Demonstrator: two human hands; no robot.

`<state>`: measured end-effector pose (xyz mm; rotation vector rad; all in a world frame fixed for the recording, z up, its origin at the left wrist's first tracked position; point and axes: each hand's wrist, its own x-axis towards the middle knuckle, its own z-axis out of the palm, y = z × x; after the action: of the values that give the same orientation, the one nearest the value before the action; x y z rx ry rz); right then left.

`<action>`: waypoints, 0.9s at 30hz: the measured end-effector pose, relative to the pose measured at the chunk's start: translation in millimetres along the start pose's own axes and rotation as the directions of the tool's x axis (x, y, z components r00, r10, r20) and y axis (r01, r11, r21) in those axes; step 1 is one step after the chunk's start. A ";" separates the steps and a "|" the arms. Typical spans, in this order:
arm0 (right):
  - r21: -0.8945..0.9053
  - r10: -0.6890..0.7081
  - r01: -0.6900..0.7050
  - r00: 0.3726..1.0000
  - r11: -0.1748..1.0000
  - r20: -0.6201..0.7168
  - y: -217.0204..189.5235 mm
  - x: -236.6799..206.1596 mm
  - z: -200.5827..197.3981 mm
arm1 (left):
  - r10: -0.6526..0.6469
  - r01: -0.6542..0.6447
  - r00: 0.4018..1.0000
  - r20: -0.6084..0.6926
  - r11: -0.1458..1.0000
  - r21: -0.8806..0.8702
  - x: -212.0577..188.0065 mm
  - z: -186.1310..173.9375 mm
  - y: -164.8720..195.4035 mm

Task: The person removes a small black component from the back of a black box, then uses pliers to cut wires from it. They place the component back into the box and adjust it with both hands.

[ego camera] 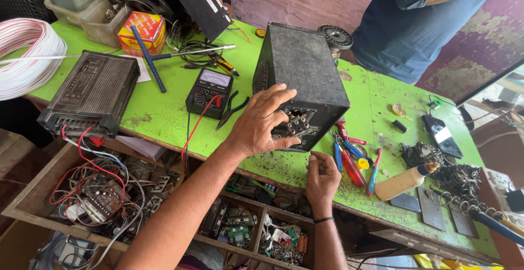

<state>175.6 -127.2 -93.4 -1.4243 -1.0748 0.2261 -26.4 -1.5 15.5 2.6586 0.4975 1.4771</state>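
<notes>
Two bare forearms come up from the lower edge, and below them open wooden drawers (164,215) hold circuit boards and loose wires. On the left hand (261,124) the fingers are spread wide and lie flat against the back panel of a black speaker box (305,79), the fingertips touching a small group of connector sockets (296,123) — it presses on the box and does not grip it. Near the front edge of the green table (164,112), just under that panel, rests the right hand (322,177), curled almost closed; I cannot tell if it holds something. The box stands upright in the middle of the table. Just beside its right side lie red and blue pliers and screwdrivers (352,158), and a glue bottle (404,181) a little further. To its left sits a multimeter (209,91) with a red lead — beyond it a flat black amplifier (90,93). Another person in a blue shirt (409,24) stands behind the table.
</notes>
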 end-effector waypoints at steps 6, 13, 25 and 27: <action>-0.048 -0.013 0.013 1.000 0.999 -0.003 1.8 0.4 -1.0 | -0.006 0.006 1.000 -0.004 1.000 0.014 -0.9 4.4 -1.8; -0.039 -0.024 0.024 1.000 0.999 0.000 3.8 0.2 -1.4 | -0.004 0.004 1.000 -0.020 1.000 0.016 -2.3 6.9 -1.7; -0.073 -0.072 0.072 0.997 0.995 0.002 2.4 -0.7 -0.1 | 0.020 -0.015 0.997 -0.078 0.997 0.071 -0.3 11.7 0.3; -0.093 -0.037 0.037 0.999 0.995 0.001 1.5 -0.6 -0.2 | 0.032 -0.028 0.997 -0.073 0.998 0.062 -1.0 10.7 -1.3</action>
<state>176.1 -127.4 -95.0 -1.4860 -1.1220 0.1502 -18.3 0.5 8.7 2.6766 0.5178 1.5984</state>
